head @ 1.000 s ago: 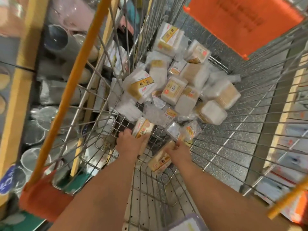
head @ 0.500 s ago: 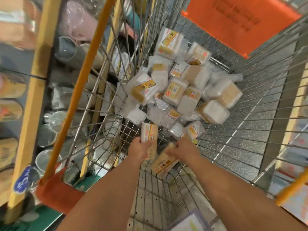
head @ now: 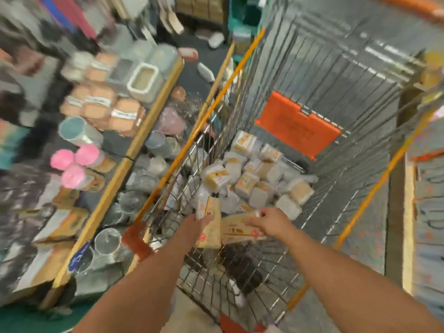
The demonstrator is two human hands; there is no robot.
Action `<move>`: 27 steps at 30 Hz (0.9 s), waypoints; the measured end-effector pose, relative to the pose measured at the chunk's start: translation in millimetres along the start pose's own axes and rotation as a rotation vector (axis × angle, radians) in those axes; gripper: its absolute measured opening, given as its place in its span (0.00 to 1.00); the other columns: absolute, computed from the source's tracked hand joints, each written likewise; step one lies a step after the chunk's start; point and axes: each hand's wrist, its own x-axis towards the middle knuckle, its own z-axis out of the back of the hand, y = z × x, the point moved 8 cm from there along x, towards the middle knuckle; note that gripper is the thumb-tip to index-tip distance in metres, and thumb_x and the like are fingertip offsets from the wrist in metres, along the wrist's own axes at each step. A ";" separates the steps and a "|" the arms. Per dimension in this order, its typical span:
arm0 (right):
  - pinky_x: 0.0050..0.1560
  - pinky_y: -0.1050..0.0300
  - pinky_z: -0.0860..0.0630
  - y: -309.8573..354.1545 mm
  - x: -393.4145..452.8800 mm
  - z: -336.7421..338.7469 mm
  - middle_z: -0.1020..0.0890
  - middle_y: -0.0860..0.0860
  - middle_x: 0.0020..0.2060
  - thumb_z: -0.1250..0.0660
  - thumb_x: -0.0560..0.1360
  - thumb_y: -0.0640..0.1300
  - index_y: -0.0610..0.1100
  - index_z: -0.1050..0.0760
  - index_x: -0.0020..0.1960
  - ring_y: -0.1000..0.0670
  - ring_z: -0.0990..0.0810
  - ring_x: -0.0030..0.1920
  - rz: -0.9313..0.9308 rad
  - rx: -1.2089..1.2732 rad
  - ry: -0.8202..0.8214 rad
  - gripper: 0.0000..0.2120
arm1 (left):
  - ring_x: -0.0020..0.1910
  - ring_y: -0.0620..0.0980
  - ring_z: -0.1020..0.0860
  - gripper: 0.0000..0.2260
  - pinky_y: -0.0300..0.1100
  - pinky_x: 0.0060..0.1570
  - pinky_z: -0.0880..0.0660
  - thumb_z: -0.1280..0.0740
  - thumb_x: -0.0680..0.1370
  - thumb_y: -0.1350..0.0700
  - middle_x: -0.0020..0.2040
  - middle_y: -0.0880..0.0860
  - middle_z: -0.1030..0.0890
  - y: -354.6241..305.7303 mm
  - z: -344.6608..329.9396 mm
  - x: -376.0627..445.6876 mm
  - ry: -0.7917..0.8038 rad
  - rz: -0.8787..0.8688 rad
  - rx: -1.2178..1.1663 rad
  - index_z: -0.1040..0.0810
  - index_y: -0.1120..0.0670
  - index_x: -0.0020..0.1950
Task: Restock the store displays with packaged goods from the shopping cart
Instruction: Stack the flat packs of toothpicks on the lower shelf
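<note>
Gripping one tan packet (head: 211,222) upright, the left hand (head: 195,225) has its fingers curled round the pack's side. The right hand (head: 269,223) pinches a second tan packet (head: 240,228), lying flat, fingers bent over its top edge. Both packets are above the shopping cart (head: 312,97), near the heaped packaged goods (head: 254,183).

You can read nothing here: the print on the packs (head: 209,222) in your hands and on the orange cart panel (head: 298,127) is blurred.
</note>
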 end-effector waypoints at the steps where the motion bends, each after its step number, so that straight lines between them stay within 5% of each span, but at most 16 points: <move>1: 0.37 0.53 0.27 5.8 -12.5 11.2 0.21 0.46 0.34 0.23 0.67 0.58 0.43 0.24 0.38 0.46 0.21 0.37 0.026 0.099 -0.029 0.19 | 0.42 0.57 0.19 0.17 0.50 0.39 0.19 0.28 0.75 0.47 0.46 0.58 0.18 -11.3 2.0 -23.9 -0.004 -0.078 -0.028 0.23 0.57 0.55; 3: 0.45 0.49 0.24 18.2 -36.9 34.9 0.18 0.41 0.42 0.23 0.68 0.53 0.41 0.21 0.45 0.42 0.19 0.45 0.078 0.334 -0.098 0.16 | 0.46 0.58 0.18 0.11 0.51 0.45 0.20 0.29 0.76 0.48 0.48 0.59 0.17 -26.0 2.2 -59.5 -0.023 -0.184 -0.145 0.23 0.54 0.52; 9: 0.35 0.56 0.26 46.1 -130.3 62.1 0.22 0.44 0.46 0.25 0.72 0.41 0.46 0.27 0.49 0.48 0.22 0.38 0.338 0.643 -0.047 0.12 | 0.40 0.58 0.18 0.22 0.50 0.41 0.20 0.25 0.65 0.51 0.46 0.61 0.17 -14.3 17.2 -163.4 -0.285 -0.373 -0.740 0.22 0.57 0.56; 12: 0.30 0.59 0.25 56.6 -168.4 45.4 0.18 0.45 0.42 0.26 0.71 0.38 0.45 0.23 0.52 0.52 0.19 0.32 0.388 0.646 0.039 0.11 | 0.36 0.57 0.20 0.15 0.50 0.40 0.23 0.28 0.71 0.60 0.44 0.60 0.18 5.0 26.5 -222.7 -0.350 -0.454 -0.894 0.22 0.57 0.57; 16: 0.31 0.58 0.22 94.8 -228.9 -12.1 0.16 0.44 0.40 0.25 0.68 0.38 0.38 0.22 0.57 0.50 0.18 0.32 0.486 0.630 0.261 0.18 | 0.42 0.56 0.19 0.12 0.51 0.45 0.21 0.31 0.77 0.63 0.50 0.60 0.17 57.3 62.1 -294.9 -0.429 -0.528 -1.128 0.25 0.58 0.60; 18: 0.28 0.61 0.23 117.2 -260.9 -45.3 0.17 0.46 0.35 0.28 0.70 0.36 0.39 0.22 0.52 0.51 0.20 0.29 0.539 0.600 0.372 0.11 | 0.47 0.58 0.18 0.18 0.57 0.52 0.23 0.28 0.73 0.59 0.55 0.62 0.17 87.1 85.1 -321.4 -0.475 -0.533 -1.222 0.25 0.57 0.62; 22: 0.26 0.61 0.26 161.8 -317.5 -123.1 0.18 0.47 0.33 0.29 0.71 0.39 0.38 0.25 0.56 0.52 0.21 0.28 0.633 0.540 0.534 0.15 | 0.48 0.55 0.17 0.13 0.50 0.50 0.22 0.35 0.79 0.63 0.53 0.58 0.17 146.2 141.4 -384.7 -0.640 -0.628 -1.312 0.25 0.59 0.64; 24: 0.33 0.58 0.20 178.4 -342.1 -164.4 0.15 0.45 0.40 0.34 0.78 0.34 0.37 0.25 0.57 0.50 0.16 0.35 0.626 0.540 0.628 0.08 | 0.45 0.52 0.16 0.10 0.48 0.46 0.21 0.36 0.80 0.64 0.50 0.56 0.16 172.9 166.3 -413.7 -0.686 -0.665 -1.362 0.24 0.58 0.61; 27: 0.43 0.53 0.17 204.4 -381.4 -234.5 0.16 0.40 0.49 0.37 0.78 0.32 0.32 0.27 0.62 0.46 0.15 0.44 0.641 0.474 0.741 0.13 | 0.41 0.50 0.15 0.08 0.46 0.41 0.22 0.35 0.80 0.61 0.48 0.55 0.15 223.9 206.5 -451.9 -0.724 -0.697 -1.401 0.22 0.56 0.58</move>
